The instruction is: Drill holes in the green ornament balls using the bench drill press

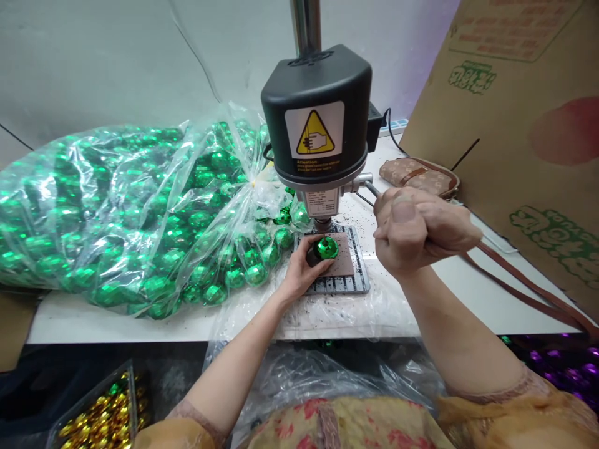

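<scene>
A small black bench drill press (318, 118) stands on the white table (121, 321). My left hand (304, 269) pinches a shiny green ball (326, 247) and holds it on the brown pad (345, 257) of the drill's base plate (344, 285), right under the drill bit (322, 224). My right hand (418, 231) is closed in a fist round the drill's metal feed lever (372, 188), thumb on top.
A big clear plastic bag of green balls (131, 212) fills the table's left side. A patterned purse (418, 174) with a brown strap (524, 284) lies at the right, beside a leaning cardboard box (524, 125). Gold balls (100, 418) sit in a tray lower left; purple balls (566, 365) lower right.
</scene>
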### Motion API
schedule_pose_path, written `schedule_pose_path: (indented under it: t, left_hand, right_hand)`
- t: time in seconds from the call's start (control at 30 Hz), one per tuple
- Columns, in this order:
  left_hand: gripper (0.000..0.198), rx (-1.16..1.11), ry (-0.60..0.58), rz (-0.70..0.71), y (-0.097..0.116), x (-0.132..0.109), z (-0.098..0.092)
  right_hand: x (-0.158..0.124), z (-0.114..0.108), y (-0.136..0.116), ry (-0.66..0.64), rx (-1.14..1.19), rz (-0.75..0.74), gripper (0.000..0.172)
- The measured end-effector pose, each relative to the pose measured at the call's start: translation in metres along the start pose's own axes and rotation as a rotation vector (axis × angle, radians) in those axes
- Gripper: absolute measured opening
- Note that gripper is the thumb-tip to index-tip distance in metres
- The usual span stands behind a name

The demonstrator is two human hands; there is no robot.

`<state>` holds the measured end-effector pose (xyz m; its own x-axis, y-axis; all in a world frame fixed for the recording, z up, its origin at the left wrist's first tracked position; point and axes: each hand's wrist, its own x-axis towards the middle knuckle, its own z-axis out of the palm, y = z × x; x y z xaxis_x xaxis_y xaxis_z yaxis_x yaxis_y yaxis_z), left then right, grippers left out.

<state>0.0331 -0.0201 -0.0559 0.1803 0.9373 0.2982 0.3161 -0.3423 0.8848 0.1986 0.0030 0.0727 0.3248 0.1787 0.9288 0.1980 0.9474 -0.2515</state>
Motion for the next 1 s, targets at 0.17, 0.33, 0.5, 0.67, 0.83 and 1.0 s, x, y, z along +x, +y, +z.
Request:
schedule_pose_path:
  t: [0.17,0.33,0.5,0.67,0.83,1.0]
  left_hand:
    - [0.05,0.003,0.011,0.001,0.001,0.0,0.001]
    - [0.05,0.007,0.016,0.004,0.001,0.0,0.001]
    - [0.051,0.009,0.022,0.003,0.001,0.0,0.002]
    - [0.05,0.008,0.021,-0.005,-0.002,0.0,0.003]
    - [0.05,0.003,0.044,-0.048,0.0,0.002,0.004]
    - [0.047,0.05,0.185,-0.039,0.007,-0.014,0.005]
  right_hand:
    - [-0.002,0.002,0.003,0.078,0.113,-0.174,0.049]
    - [-0.004,0.001,0.007,0.07,0.115,-0.201,0.045]
    - [-0.009,-0.004,0.008,0.011,0.14,-0.221,0.041]
    - [-0.009,-0.005,0.002,0.004,0.137,-0.189,0.045]
    - [0.026,0.01,-0.014,0.044,0.033,0.132,0.047]
    - [0.055,0.019,-0.014,-0.014,-0.047,0.245,0.05]
